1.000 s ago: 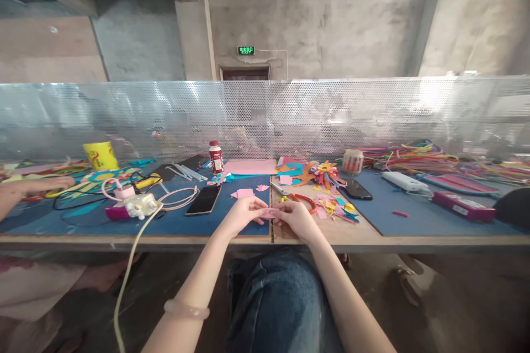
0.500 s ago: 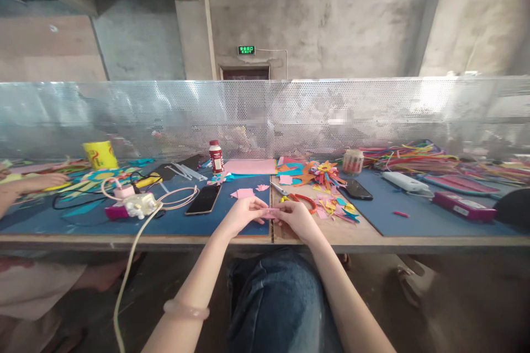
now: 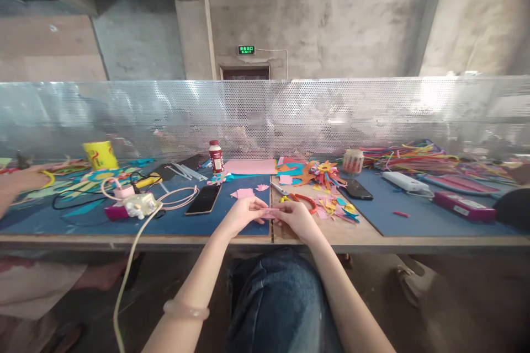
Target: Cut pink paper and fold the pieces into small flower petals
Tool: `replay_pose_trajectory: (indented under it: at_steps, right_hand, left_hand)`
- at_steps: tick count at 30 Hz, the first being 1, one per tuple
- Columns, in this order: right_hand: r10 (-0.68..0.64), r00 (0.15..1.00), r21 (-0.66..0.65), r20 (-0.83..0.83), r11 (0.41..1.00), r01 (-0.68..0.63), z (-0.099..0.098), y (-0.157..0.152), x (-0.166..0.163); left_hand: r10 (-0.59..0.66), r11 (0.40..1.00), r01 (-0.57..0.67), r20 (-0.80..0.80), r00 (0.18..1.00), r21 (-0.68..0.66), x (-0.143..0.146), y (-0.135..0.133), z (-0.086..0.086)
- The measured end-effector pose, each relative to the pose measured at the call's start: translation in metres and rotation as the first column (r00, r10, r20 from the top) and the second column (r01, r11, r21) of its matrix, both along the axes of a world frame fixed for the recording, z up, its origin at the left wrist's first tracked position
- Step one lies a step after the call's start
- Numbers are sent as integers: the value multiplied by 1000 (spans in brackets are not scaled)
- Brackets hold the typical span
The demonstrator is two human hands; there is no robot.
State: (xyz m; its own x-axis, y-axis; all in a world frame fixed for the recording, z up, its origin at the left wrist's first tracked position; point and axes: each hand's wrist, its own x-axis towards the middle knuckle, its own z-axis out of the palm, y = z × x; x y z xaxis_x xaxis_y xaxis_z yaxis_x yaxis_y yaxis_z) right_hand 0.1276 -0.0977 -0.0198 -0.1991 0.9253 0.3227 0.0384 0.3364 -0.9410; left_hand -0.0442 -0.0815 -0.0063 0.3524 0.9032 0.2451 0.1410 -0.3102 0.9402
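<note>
A co-worker's hand (image 3: 19, 181) at far 9 o'clock is sitting further left than a second ago, while the person's own hands are staying put. The left hand (image 3: 242, 215) and right hand (image 3: 296, 218) are each pinching one end of a small pink paper piece (image 3: 270, 212) and holding it just above the near edge of the table (image 3: 372, 240). There a blue mat (image 3: 174, 223) is meeting bare wood. A perforated metal screen (image 3: 265, 116) is running along the table's far side at 12 o'clock, with a concrete wall rising behind it. The piece is looking narrow, flat and pale, too small for finer detail. Two phones are lying at 10 o'clock (image 3: 203, 199) and 2 o'clock (image 3: 356, 189). One bottle (image 3: 216, 156) is standing at 11 o'clock, and one pair of scissors (image 3: 304, 201) is lying just beside the right hand.
</note>
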Motion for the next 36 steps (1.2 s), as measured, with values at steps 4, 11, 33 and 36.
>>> replay_pose_trajectory:
  at_steps: [4, 11, 33, 36]
  right_hand:
    - [5, 1000, 0, 5, 1000, -5, 1, -1, 0]
    - [8, 1000, -5, -7, 1000, -8, 2, -2, -1]
    - [-96, 986, 92, 139, 992, 83, -3, 4, -1]
    - [-114, 983, 113, 143, 989, 98, -2, 4, -2]
  left_hand:
    - [5, 1000, -5, 5, 1000, -5, 0, 0, 0]
    - [7, 1000, -7, -9, 1000, 17, -1, 1, -1]
    - [28, 1000, -27, -52, 998, 6, -3, -1, 2]
    - [31, 999, -32, -33, 999, -5, -2, -2, 3]
